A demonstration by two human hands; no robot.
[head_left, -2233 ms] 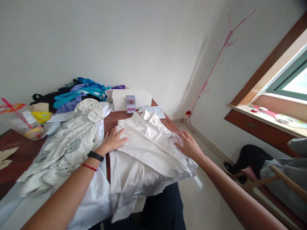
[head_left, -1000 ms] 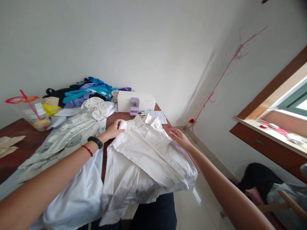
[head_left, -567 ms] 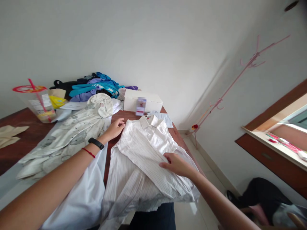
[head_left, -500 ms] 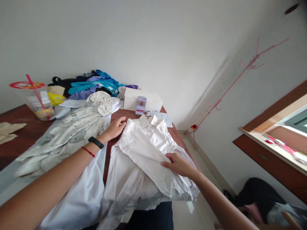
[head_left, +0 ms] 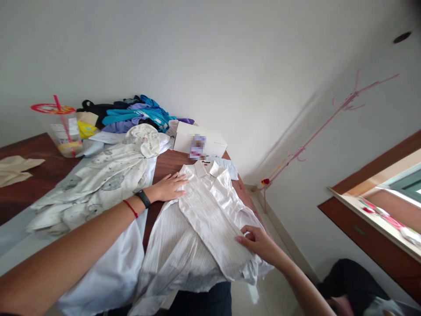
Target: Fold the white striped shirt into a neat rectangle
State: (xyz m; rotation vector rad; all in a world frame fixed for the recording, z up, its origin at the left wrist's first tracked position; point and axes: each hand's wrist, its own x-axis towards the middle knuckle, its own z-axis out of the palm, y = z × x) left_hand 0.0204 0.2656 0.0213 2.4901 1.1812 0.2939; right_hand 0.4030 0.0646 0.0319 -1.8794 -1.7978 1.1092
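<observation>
A white striped collared shirt [head_left: 207, 210] lies on the table's end, its collar toward the wall and its lower part hanging over the near edge. One sleeve is laid diagonally across the body. My left hand [head_left: 170, 187] rests flat on the shirt's left shoulder with the fingers spread. At the sleeve's right edge, my right hand [head_left: 258, 245] is curled, thumb and fingers pinching the cloth lower down. The fingertips of that hand are partly hidden.
Patterned pale clothing [head_left: 105, 175] lies left of the shirt. Behind are a white box [head_left: 215, 140] and a heap of blue and black clothes [head_left: 131, 115]. A plastic cup [head_left: 64, 136] with a straw stands far left. A pink coat rack [head_left: 315, 134] leans in view at right.
My left hand has moved from beside the shoulder onto the shirt and flattened there. My right hand has shifted slightly right and down along the sleeve, which looks straighter. The view has turned slightly.
</observation>
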